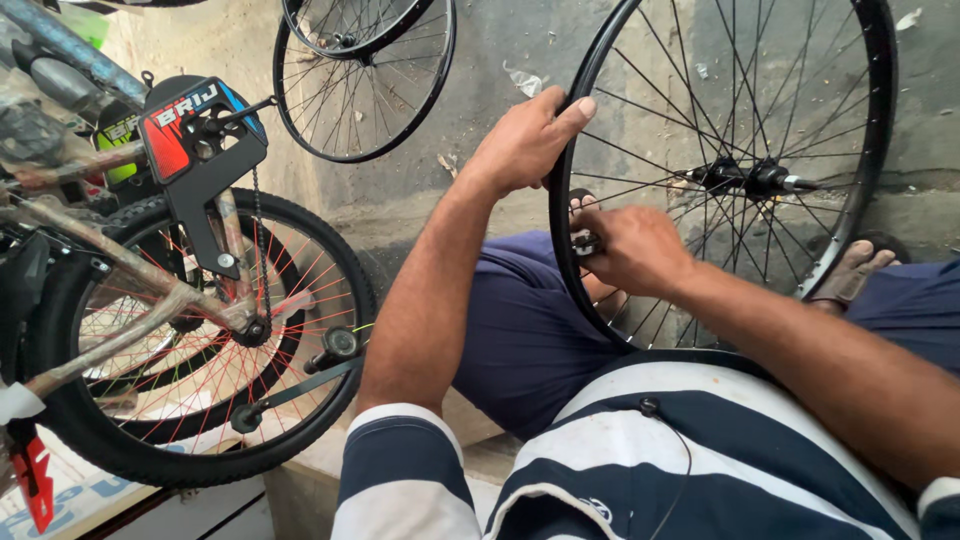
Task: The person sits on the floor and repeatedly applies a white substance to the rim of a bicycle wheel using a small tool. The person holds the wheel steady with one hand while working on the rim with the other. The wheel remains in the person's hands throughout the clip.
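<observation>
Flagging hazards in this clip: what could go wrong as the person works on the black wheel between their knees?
The left hand alone steadies the rim, so the wheel could twist or roll. The right hand presses a small tool among spokes, where fingers could get pinched. The bicycle stands close to the left elbow.

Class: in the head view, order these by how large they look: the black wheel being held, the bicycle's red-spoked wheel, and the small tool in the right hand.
1. black wheel, though it is nearer the camera
2. red-spoked wheel
3. small tool in the right hand

Navy-and-white striped short-sleeved shirt (pixel 640 450), thin black cable over chest (pixel 672 440), dark blue shorts (pixel 525 330), sandals (pixel 850 275).
</observation>
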A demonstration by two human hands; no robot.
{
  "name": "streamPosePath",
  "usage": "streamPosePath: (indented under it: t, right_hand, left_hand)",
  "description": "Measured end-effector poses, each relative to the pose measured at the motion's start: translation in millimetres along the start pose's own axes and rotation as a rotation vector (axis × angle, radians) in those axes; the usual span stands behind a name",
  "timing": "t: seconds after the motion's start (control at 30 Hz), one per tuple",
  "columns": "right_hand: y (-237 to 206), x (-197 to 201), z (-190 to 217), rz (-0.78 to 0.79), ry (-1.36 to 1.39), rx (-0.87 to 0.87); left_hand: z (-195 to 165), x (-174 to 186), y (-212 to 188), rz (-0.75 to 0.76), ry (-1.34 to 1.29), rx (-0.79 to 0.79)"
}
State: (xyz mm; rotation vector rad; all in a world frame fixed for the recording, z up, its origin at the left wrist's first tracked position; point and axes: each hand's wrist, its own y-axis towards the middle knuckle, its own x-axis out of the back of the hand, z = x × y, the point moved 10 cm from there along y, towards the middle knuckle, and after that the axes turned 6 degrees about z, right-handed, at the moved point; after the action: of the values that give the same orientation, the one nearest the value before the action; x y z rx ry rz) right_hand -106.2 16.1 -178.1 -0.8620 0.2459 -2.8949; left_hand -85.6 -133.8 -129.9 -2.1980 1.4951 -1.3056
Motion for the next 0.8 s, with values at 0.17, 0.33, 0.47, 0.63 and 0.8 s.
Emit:
streamPosePath:
  t: [0.17,0.33,0.47,0.63,0.8]
  right_hand:
    - [-6,13,6,0.02,0.487,0.245]
    - [-5,6,-2,-0.057,0.176,-0.03]
    - [9,-5,14,0.081,-0.151,-0.023]
    - [8,4,33,0.323,0.61,0.299]
    - [-13,22,45,-0.237,-0.206,0.293]
  left_hand:
    - [4,0,0,-0.003,-0.016,0.02]
    - [1,0,1,-0.012,0.045,0.002]
    - [-3,2,1,-0.024,0.046,-0.023]
    - [-3,-1,-1,-0.001,-0.011,0.004]
    - [0,0,-1,0.018,-0.012,0.038]
